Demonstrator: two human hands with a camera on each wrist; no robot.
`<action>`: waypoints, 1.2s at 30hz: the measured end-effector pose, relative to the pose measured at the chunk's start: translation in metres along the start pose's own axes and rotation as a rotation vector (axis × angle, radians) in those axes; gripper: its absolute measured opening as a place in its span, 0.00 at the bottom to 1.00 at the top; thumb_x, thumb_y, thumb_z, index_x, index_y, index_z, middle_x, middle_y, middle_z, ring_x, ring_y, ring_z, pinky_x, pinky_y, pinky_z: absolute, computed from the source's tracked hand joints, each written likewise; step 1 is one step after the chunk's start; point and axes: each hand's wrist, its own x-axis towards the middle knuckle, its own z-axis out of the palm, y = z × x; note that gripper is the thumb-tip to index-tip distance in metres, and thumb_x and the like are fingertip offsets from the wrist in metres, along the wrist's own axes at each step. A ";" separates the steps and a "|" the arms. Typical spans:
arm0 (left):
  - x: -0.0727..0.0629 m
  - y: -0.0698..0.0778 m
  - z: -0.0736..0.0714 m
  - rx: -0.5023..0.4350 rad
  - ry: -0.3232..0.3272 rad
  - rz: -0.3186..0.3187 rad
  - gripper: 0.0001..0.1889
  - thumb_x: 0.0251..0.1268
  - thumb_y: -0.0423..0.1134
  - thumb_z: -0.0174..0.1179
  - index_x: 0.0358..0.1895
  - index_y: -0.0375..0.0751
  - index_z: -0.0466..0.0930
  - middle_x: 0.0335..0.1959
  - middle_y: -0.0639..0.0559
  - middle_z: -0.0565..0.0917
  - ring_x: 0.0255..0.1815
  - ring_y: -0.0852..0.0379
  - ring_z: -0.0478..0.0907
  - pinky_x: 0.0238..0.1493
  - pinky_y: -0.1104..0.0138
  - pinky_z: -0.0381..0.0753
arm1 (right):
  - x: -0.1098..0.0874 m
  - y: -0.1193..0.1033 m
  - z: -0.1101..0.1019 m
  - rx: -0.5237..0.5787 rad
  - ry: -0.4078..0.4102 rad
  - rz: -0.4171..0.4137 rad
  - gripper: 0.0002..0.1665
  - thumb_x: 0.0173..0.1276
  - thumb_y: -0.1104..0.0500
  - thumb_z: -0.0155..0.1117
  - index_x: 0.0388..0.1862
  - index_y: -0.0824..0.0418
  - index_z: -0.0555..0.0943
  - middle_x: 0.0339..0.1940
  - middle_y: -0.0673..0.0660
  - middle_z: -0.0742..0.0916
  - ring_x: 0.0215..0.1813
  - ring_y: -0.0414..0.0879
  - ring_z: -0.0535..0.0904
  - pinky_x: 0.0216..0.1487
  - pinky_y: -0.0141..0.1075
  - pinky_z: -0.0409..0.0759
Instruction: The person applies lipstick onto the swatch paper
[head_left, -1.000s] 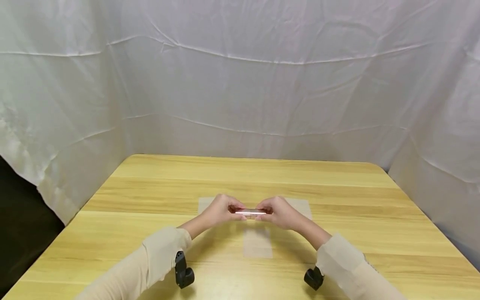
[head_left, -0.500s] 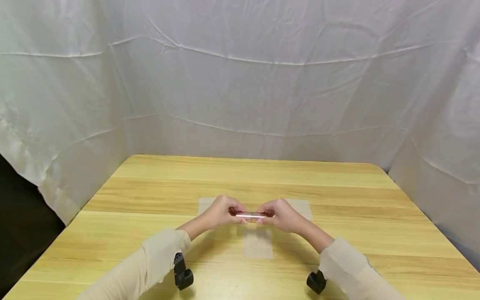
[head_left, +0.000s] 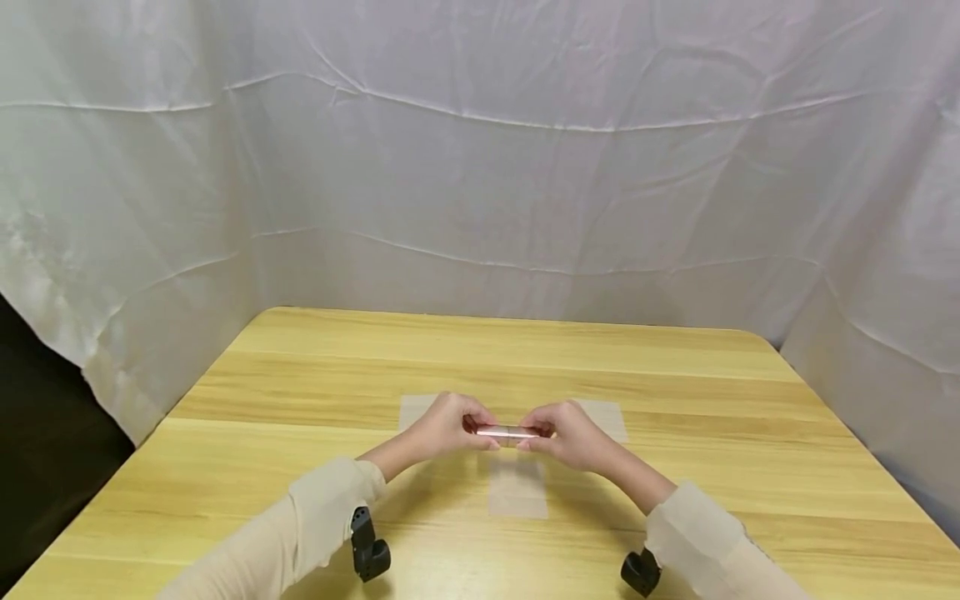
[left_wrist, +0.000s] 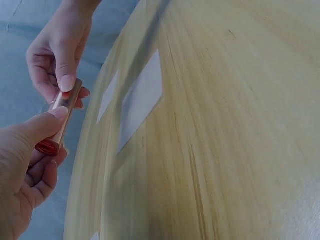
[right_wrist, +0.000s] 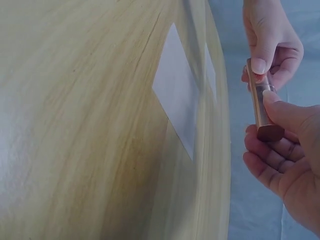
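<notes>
A shiny rose-gold lipstick [head_left: 508, 435] is held level above the middle of the table, between both hands. A thin seam crosses the middle of its case. My left hand [head_left: 448, 425] pinches its left end with thumb and fingers; my right hand [head_left: 567, 433] pinches the other end in the same way. The left wrist view shows a red label on the end of the lipstick [left_wrist: 60, 130] at the left hand. In the right wrist view the lipstick [right_wrist: 259, 107] has a plain copper-coloured end at the right hand. Fingers hide parts of the case.
Pale rectangular patches lie on the wooden table [head_left: 300, 375]: one below the hands [head_left: 517, 490], and one behind each hand. White cloth [head_left: 480, 183] hangs around the back and sides. A black camera [head_left: 369, 546] sits under each wrist.
The lipstick has come slightly lower and to the right in the head view, and its middle seam shows more clearly. The right hand has shifted slightly down and right; both grips stay.
</notes>
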 end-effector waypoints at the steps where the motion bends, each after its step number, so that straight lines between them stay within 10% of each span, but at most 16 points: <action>1: 0.000 0.000 -0.001 0.003 -0.004 0.006 0.10 0.49 0.36 0.70 0.33 0.34 0.85 0.29 0.45 0.86 0.25 0.68 0.77 0.26 0.79 0.77 | -0.001 0.000 -0.001 0.003 -0.004 0.000 0.08 0.58 0.59 0.67 0.34 0.64 0.84 0.27 0.52 0.86 0.26 0.31 0.74 0.28 0.27 0.77; 31: 0.004 0.003 0.004 0.017 -0.066 0.087 0.10 0.51 0.35 0.68 0.35 0.32 0.84 0.33 0.44 0.86 0.30 0.64 0.80 0.33 0.79 0.79 | -0.013 0.012 -0.006 0.108 -0.048 -0.011 0.08 0.59 0.60 0.67 0.33 0.64 0.81 0.29 0.54 0.84 0.29 0.32 0.73 0.31 0.30 0.77; 36: -0.002 -0.005 -0.002 0.037 0.037 0.012 0.09 0.50 0.36 0.69 0.34 0.35 0.84 0.30 0.47 0.86 0.27 0.66 0.78 0.30 0.79 0.78 | -0.015 0.017 -0.012 0.051 0.053 0.024 0.06 0.57 0.61 0.68 0.31 0.64 0.81 0.27 0.53 0.84 0.27 0.31 0.71 0.27 0.27 0.75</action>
